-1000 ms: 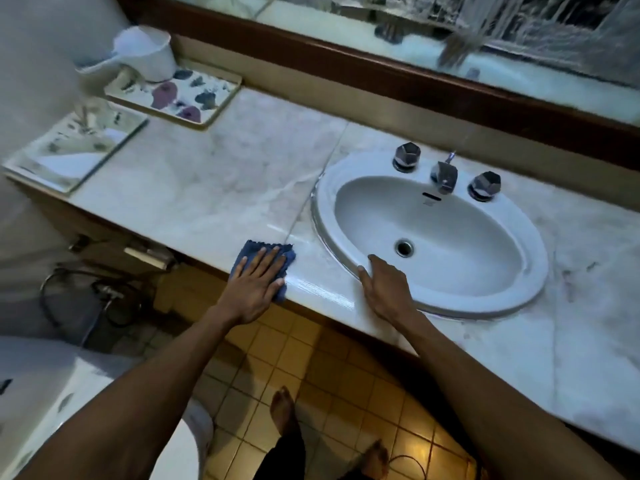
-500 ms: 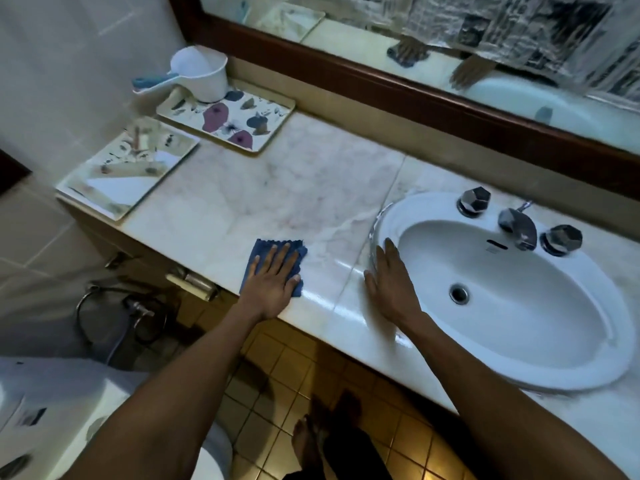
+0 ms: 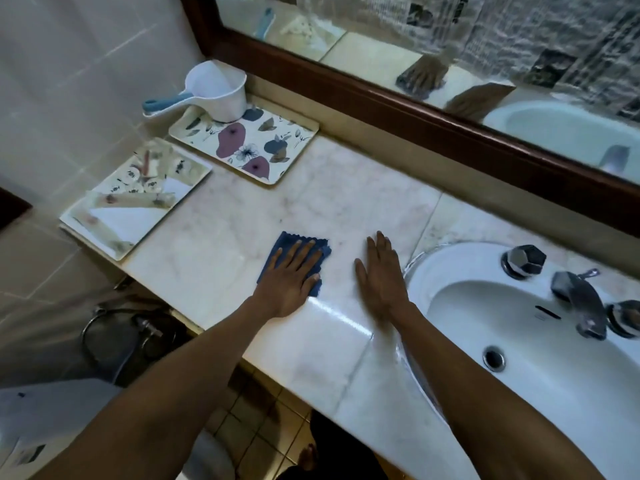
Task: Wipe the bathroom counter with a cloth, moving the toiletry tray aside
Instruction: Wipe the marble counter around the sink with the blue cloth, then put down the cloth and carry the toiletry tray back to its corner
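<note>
A blue cloth [image 3: 294, 238] lies flat on the marble counter [image 3: 346, 188], left of the sink. My left hand [image 3: 291, 275] presses down on it with fingers spread, covering most of it. My right hand [image 3: 379, 275] rests flat and empty on the bare marble between the cloth and the sink rim. The toiletry tray [image 3: 90, 242], holding several small items, sits at the counter's far left end, overhanging the edge a little. Behind it a floral tray [image 3: 277, 133] lies against the back wall with a white water dipper [image 3: 216, 91] on its far corner.
The white oval sink [image 3: 519, 393] with a chrome faucet [image 3: 575, 303] and two knobs fills the right side. A wood-framed mirror [image 3: 450, 46] runs along the back. A tiled wall closes the left end. Below the counter's front edge are floor tiles and a toilet [image 3: 52, 420].
My left hand has slid the cloth away from the front edge, further onto the marble. My right hand has left the sink rim and now lies flat on the counter beside the cloth.
</note>
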### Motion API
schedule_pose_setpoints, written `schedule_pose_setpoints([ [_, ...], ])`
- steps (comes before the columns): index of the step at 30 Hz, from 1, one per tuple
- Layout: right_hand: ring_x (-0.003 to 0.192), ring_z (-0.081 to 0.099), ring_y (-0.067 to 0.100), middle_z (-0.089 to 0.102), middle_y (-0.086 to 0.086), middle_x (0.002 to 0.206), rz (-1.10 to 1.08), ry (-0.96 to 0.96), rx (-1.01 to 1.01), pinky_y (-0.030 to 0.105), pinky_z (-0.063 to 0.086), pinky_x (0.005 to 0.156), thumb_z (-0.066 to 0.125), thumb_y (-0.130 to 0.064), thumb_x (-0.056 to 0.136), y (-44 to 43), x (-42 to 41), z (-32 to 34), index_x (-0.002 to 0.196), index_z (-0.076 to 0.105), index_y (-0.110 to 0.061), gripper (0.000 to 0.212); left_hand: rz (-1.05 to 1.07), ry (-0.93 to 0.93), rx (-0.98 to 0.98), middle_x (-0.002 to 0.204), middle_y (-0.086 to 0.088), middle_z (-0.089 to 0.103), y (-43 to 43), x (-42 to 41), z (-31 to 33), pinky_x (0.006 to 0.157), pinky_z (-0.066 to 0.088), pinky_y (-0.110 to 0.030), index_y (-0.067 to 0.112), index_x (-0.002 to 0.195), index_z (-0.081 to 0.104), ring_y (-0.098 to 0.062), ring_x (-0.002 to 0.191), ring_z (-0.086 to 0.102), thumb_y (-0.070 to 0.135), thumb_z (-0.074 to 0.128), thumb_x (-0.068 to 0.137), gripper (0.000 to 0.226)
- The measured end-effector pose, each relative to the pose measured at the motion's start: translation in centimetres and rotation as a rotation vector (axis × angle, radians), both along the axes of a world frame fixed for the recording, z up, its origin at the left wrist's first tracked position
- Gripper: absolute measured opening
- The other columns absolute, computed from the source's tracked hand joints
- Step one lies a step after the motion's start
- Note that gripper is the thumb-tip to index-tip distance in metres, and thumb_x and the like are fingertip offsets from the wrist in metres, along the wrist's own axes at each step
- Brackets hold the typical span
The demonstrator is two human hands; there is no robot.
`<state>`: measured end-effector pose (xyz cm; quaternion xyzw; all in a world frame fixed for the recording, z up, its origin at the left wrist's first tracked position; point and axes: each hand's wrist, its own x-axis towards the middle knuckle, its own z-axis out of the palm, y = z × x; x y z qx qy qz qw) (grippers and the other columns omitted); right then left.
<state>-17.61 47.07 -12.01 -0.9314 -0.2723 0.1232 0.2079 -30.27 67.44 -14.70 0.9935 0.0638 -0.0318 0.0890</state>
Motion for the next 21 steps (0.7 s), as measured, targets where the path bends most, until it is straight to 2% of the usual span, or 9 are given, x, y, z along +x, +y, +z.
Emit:
schedule_pose_setpoints([
  [6, 0.153, 0.010, 0.029, 0.011, 0.015, 0.165, 0.015, -0.046, 0.002, 0.041, 0.006, 0.125, 0.034, -0.035, 0.104, 2.0, 3.7, -1.5, 0.153, 0.027, -0.008, 0.057, -0.032, -0.049, 0.014, 0.165, 0.002, 0.022, 2.7, 6.1, -0.3, 0.122, 0.009, -0.043, 0.024, 0.158, 0.026, -0.021, 0.153, 0.017, 0.042, 0.021, 0.106, 0.055],
  [9, 0.152, 0.011, 0.027, 0.013, 0.013, 0.165, 0.024, -0.106, -0.022, 0.041, 0.006, 0.124, 0.026, -0.042, 0.102, 2.1, 3.9, -2.4, 0.153, 0.028, -0.010, 0.061, -0.071, -0.057, -0.014, 0.165, 0.003, 0.024, 3.7, 7.7, -0.5, 0.122, 0.011, -0.045, 0.026, 0.157, 0.027, -0.021, 0.153, 0.019, 0.041, 0.019, 0.106, 0.054],
  [12, 0.152, 0.013, 0.026, 0.015, 0.011, 0.165, 0.000, -0.114, 0.006, 0.040, 0.007, 0.124, 0.028, -0.041, 0.103, 2.2, 3.7, -2.8, 0.152, 0.030, -0.012, 0.058, -0.109, -0.068, -0.070, 0.165, 0.004, 0.024, 4.5, 8.6, -0.2, 0.122, 0.009, -0.043, 0.027, 0.157, 0.028, -0.020, 0.153, 0.019, 0.040, 0.025, 0.106, 0.053],
  [14, 0.150, 0.020, 0.024, 0.025, 0.010, 0.162, -0.038, -0.093, 0.079, 0.042, 0.012, 0.123, 0.034, -0.036, 0.104, 2.8, 3.9, -2.0, 0.148, 0.038, -0.014, 0.050, -0.089, -0.031, -0.246, 0.164, 0.005, 0.024, 4.9, 8.9, 1.2, 0.124, 0.009, -0.042, 0.028, 0.156, 0.031, -0.017, 0.152, 0.018, 0.037, 0.036, 0.105, 0.052],
  [15, 0.148, 0.026, 0.023, 0.033, 0.009, 0.159, -0.053, -0.083, 0.137, 0.043, 0.018, 0.122, 0.037, -0.033, 0.104, 3.4, 4.1, -1.3, 0.145, 0.042, -0.014, 0.045, -0.046, 0.000, -0.408, 0.161, 0.005, 0.032, 5.1, 8.8, 2.4, 0.123, 0.017, -0.042, 0.027, 0.152, 0.039, -0.015, 0.149, 0.027, 0.036, 0.043, 0.103, 0.050],
  [16, 0.144, 0.033, 0.022, 0.040, 0.007, 0.154, -0.061, -0.071, 0.197, 0.043, 0.024, 0.120, 0.039, -0.030, 0.104, 4.1, 4.5, -0.5, 0.143, 0.045, -0.014, 0.043, 0.024, -0.004, -0.577, 0.153, 0.005, 0.045, 5.5, 8.6, 3.6, 0.118, 0.031, -0.039, 0.027, 0.146, 0.048, -0.013, 0.140, 0.041, 0.035, 0.048, 0.102, 0.045],
  [17, 0.141, 0.039, 0.021, 0.045, 0.004, 0.151, -0.063, -0.038, 0.251, 0.041, 0.029, 0.117, 0.040, -0.029, 0.103, 5.2, 4.8, 0.5, 0.142, 0.045, -0.015, 0.041, 0.111, -0.020, -0.713, 0.141, 0.006, 0.057, 6.1, 8.1, 4.9, 0.108, 0.044, -0.034, 0.027, 0.140, 0.054, -0.010, 0.126, 0.053, 0.034, 0.052, 0.101, 0.040],
  [18, 0.137, 0.044, 0.019, 0.047, 0.001, 0.149, -0.063, 0.021, 0.293, 0.039, 0.033, 0.115, 0.040, -0.028, 0.103, 6.6, 5.1, 1.6, 0.142, 0.044, -0.018, 0.041, 0.188, -0.055, -0.803, 0.131, 0.007, 0.063, 6.9, 7.3, 6.1, 0.098, 0.050, -0.027, 0.027, 0.136, 0.058, -0.007, 0.113, 0.060, 0.033, 0.055, 0.100, 0.037],
  [21, 0.112, 0.058, 0.013, 0.058, -0.009, 0.132, -0.047, 0.129, 0.332, 0.033, 0.045, 0.100, 0.039, -0.034, 0.103, 12.1, 4.7, 4.4, 0.136, 0.044, -0.029, 0.034, 0.314, -0.155, -0.864, 0.115, 0.010, 0.069, 10.2, 3.9, 8.2, 0.083, 0.051, -0.017, 0.027, 0.130, 0.062, -0.004, 0.091, 0.066, 0.030, 0.057, 0.100, 0.031],
])
